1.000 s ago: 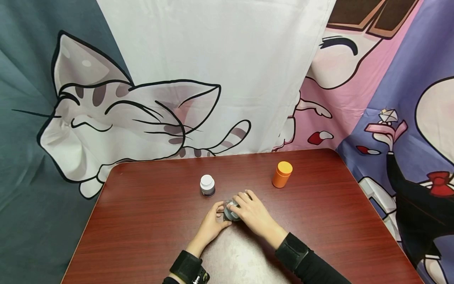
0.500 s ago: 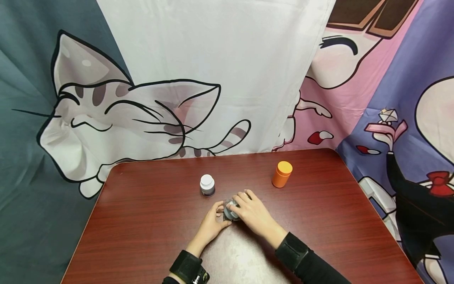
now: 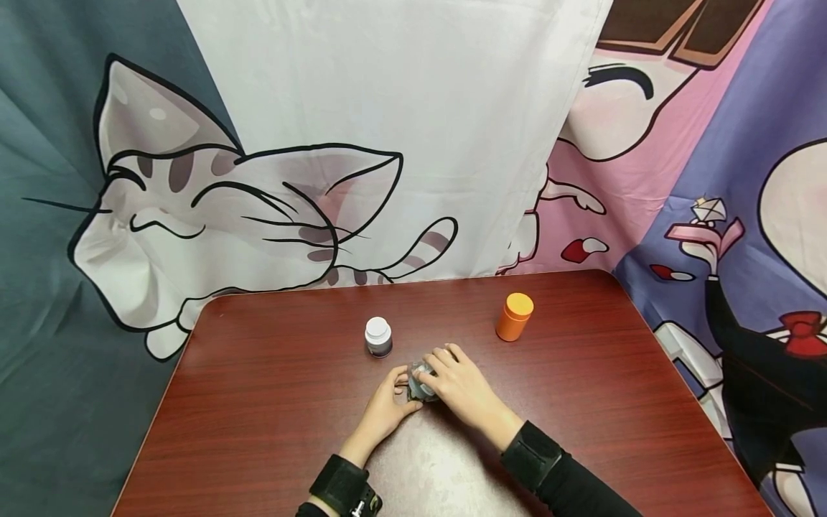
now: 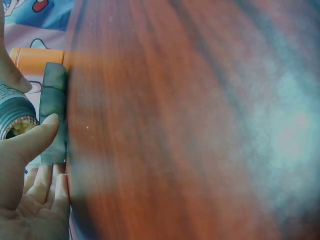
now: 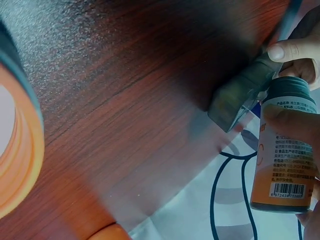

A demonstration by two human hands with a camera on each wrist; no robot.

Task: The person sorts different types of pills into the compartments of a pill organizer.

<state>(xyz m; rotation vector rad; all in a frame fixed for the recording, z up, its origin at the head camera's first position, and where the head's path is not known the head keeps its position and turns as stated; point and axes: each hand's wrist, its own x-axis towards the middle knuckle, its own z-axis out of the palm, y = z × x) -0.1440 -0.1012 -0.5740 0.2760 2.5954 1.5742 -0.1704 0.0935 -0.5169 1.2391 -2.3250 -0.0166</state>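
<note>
My left hand [image 3: 382, 413] holds a translucent grey pill box [image 4: 52, 107] on the table, its thumb against one side and its fingers at the end. In the right wrist view, the box [image 5: 241, 95] shows several compartments, with something yellowish inside. My right hand [image 3: 466, 391] grips a pill bottle [image 5: 285, 155] with a white and orange label, a barcode and small print. It lies tilted, its uncapped mouth close to the box. Pale yellow tablets [image 4: 21, 127] show in the mouth in the left wrist view. From the head view, the bottle is mostly hidden by my right hand.
Beyond my hands, a white-capped bottle [image 3: 377, 339] stands upright on the reddish-brown table [image 3: 258, 402]. An orange bottle [image 3: 513, 318] stands farther right. A printed cloth [image 3: 413, 129] hangs behind the table. A large blurred orange ring [image 5: 32, 150] edges the right wrist view, its kind unclear.
</note>
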